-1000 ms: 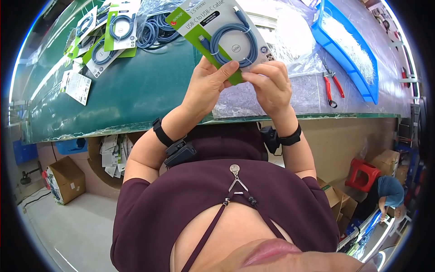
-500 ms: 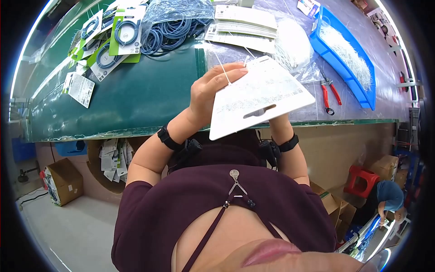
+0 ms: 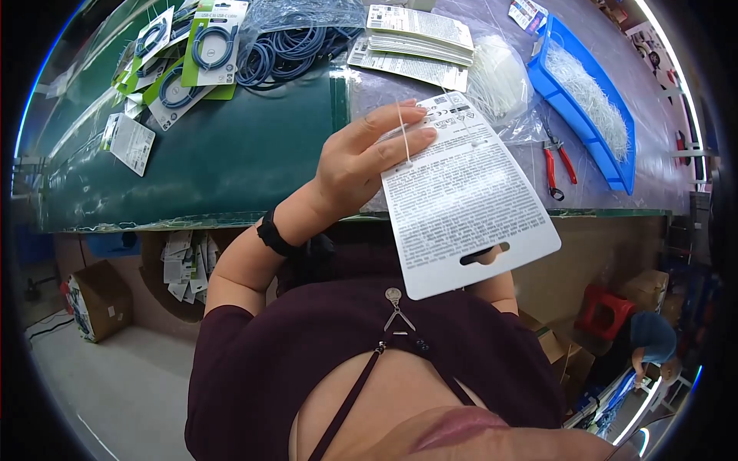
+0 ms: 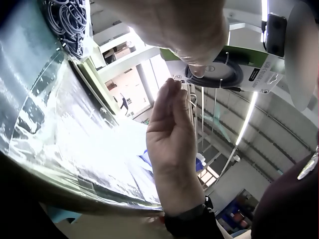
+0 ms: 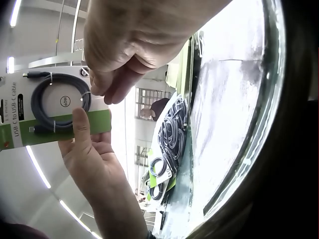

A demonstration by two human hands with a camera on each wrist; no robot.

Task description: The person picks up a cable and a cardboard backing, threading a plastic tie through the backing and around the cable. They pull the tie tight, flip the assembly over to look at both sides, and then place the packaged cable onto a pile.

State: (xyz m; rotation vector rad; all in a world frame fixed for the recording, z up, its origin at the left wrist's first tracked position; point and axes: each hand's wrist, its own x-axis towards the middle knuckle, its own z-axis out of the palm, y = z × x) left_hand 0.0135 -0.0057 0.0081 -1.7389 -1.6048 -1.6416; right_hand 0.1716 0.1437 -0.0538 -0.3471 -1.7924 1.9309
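Observation:
My left hand (image 3: pixel 350 161) holds a carded USB-C cable pack (image 3: pixel 469 200), fingers over its printed back and thumb (image 5: pixel 80 124) on the front. The pack hangs tilted above the table's front edge, its hang-hole end toward my body. On its front a blue cable coil (image 5: pixel 37 99) is bound with white ties; one tie tail (image 3: pixel 403 134) sticks out of the back beside my left fingers. The card hides my right hand in the head view. In the left wrist view my right hand (image 4: pixel 172 134) has bunched fingertips right at the card's end; I cannot tell what they pinch.
Other cable packs (image 3: pixel 211 50) lie at the left, beside loose blue cables (image 3: pixel 296 50) under plastic. Behind are a stack of cards (image 3: pixel 419 34) and a bag of white ties (image 3: pixel 500 81). Red-handled pliers (image 3: pixel 567 164) lie near a blue tray (image 3: pixel 584 115) of white clippings.
The pack has been turned from its cable side to its printed back. It has since tilted further, hang hole toward my body. My right hand has gone out of sight behind the card.

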